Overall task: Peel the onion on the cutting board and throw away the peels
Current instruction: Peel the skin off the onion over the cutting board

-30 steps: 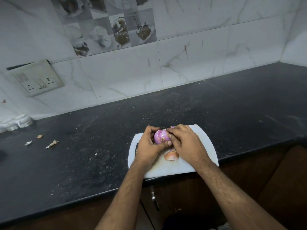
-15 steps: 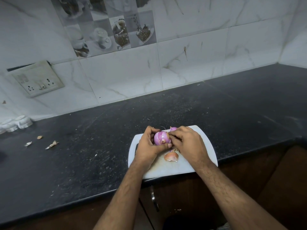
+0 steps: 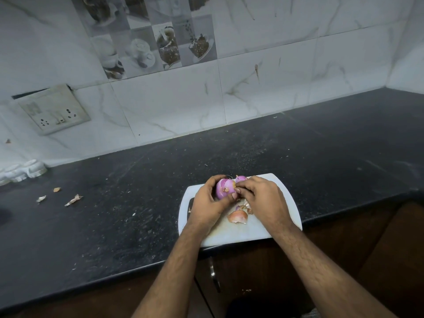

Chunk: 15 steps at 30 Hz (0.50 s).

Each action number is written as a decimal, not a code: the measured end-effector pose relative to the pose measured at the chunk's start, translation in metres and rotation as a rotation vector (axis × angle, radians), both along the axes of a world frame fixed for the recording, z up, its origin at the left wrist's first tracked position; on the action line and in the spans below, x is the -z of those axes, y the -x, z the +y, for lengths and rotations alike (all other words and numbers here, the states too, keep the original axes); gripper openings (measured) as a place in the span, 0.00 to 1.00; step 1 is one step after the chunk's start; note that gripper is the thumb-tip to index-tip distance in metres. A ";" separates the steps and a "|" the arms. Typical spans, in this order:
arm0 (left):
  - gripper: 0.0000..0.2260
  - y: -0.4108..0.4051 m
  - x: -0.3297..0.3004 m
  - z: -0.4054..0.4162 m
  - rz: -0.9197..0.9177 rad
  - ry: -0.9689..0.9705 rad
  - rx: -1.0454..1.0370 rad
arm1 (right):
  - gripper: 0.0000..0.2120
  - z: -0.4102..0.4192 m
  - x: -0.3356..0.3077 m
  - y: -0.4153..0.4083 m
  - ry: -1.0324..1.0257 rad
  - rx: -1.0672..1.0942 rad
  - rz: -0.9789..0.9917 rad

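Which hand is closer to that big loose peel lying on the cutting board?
Right. The right hand hangs just beside and above the loose peel, picking at the onion. The left hand grips the onion slightly farther to the peel's left.

The cutting board (image 3: 282,228) lies on the countertop (image 3: 137,214) at the near edge, at 6 o'clock of the counter area. The onion (image 3: 224,188) is held above the board's far-left portion, between the left hand (image 3: 207,206) at its 8 o'clock and the right hand (image 3: 263,198) at its 3 o'clock. A second onion piece (image 3: 241,179) sits just behind it, at 1 o'clock. Loose peels (image 3: 238,217) lie on the board at 5 o'clock of the onion. Peel scraps (image 3: 73,200) lie on the countertop well apart, at 9 o'clock of the board. The socket plate (image 3: 54,110) is on the wall at 10 o'clock.
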<state>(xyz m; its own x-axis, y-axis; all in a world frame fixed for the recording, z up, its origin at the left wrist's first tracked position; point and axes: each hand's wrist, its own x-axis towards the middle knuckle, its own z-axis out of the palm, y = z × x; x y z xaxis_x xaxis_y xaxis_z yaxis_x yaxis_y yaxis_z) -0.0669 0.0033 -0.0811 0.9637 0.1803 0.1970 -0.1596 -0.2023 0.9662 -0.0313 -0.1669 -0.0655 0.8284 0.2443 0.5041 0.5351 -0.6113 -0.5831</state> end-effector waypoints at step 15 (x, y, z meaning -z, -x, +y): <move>0.29 -0.004 -0.004 0.003 0.043 0.076 0.045 | 0.09 0.000 -0.006 0.005 0.033 -0.027 0.009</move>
<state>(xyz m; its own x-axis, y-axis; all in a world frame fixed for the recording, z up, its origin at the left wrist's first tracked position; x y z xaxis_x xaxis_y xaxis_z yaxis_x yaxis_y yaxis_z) -0.0627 0.0067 -0.0767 0.9784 0.1491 0.1430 -0.1254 -0.1214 0.9846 -0.0368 -0.1667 -0.0595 0.8261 0.2826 0.4876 0.5460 -0.6159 -0.5679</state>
